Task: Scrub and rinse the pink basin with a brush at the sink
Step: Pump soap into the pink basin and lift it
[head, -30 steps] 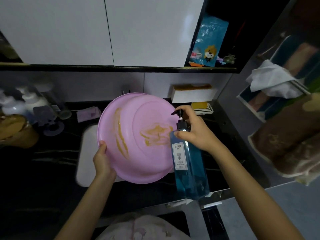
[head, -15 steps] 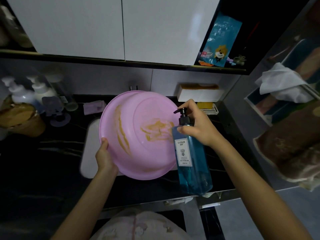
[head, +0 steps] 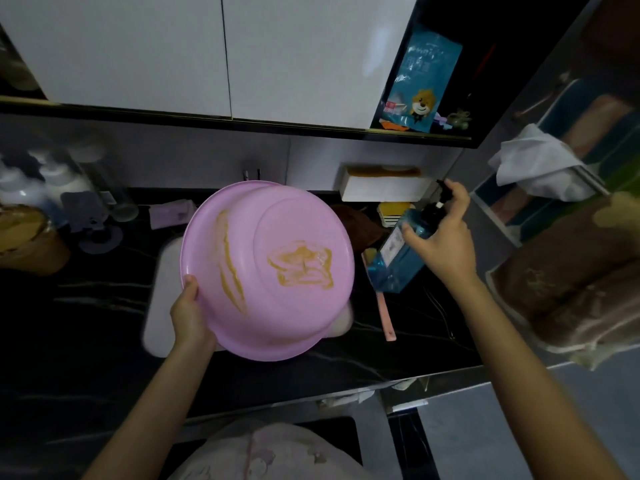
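The pink basin (head: 277, 237) is tilted up over the white sink (head: 161, 306), its inside facing me with yellow-brown smears on the bottom and the left wall. My left hand (head: 188, 313) grips its lower left rim. My right hand (head: 441, 237) holds a blue pump bottle (head: 394, 261) by its neck and shoulder, tilted, to the right of the basin above the dark counter. A pink handle, perhaps the brush (head: 384, 313), lies on the counter under the bottle; its head is hidden.
White pump bottles (head: 20, 188) and a brown tub (head: 24, 244) stand at the left of the black counter (head: 86, 323). A white box (head: 384, 185) and a yellow sponge rack (head: 394, 213) sit at the back right. Towels (head: 571, 289) hang at the right.
My right hand has carried the blue bottle from in front of the basin out to the right and back, tilting it. The basin stays in my left hand.
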Motion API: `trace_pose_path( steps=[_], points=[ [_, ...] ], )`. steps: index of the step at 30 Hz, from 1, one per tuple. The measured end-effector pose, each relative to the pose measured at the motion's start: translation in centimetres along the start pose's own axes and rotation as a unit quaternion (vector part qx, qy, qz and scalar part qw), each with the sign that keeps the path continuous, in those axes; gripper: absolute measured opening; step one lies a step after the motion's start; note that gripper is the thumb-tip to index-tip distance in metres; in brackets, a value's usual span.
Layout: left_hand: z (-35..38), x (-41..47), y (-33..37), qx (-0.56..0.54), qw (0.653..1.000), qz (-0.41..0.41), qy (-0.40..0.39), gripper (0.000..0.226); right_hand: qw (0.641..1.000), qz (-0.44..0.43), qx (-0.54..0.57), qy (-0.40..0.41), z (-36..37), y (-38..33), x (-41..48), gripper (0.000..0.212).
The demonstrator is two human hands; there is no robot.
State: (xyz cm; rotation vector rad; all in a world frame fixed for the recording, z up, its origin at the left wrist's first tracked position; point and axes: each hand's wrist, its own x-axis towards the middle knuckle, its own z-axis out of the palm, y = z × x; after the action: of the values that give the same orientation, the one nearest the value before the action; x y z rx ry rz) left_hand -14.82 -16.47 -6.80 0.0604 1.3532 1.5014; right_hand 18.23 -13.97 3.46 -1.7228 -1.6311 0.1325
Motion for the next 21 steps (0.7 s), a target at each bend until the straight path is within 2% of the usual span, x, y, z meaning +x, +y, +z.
trace_pose_path(
  steps=[3,9,12,15,19,21],
  points=[
    [0.0,0.0,-0.4,0.015,1.000,0.014,-0.011,0.022,0.999,0.027,-0.029,0.020,1.4,2.6,0.8,0.091],
    [0.2,-0.7,-1.0,0.030,0.999,0.035,-0.023,0.029,0.995,0.098,0.030,0.010,5.1,7.5,2.6,0.101],
    [0.4,-1.4,-1.1,0.053,0.995,0.081,-0.035,0.031,0.992,0.125,0.028,0.020,6.2,9.3,3.0,0.101],
    [0.2,-2.1,-1.0,0.089,0.986,0.108,-0.092,0.034,0.987,0.154,0.039,0.015,6.9,10.4,3.3,0.105],
    [0.0,-2.3,-0.9,0.104,0.975,0.116,-0.161,0.024,0.981,0.168,0.097,0.014,7.0,11.4,3.8,0.116],
    [0.1,-2.4,-0.7,0.113,0.970,0.119,-0.179,0.044,0.979,0.168,0.111,0.008,7.1,11.5,3.7,0.121]
  ],
)
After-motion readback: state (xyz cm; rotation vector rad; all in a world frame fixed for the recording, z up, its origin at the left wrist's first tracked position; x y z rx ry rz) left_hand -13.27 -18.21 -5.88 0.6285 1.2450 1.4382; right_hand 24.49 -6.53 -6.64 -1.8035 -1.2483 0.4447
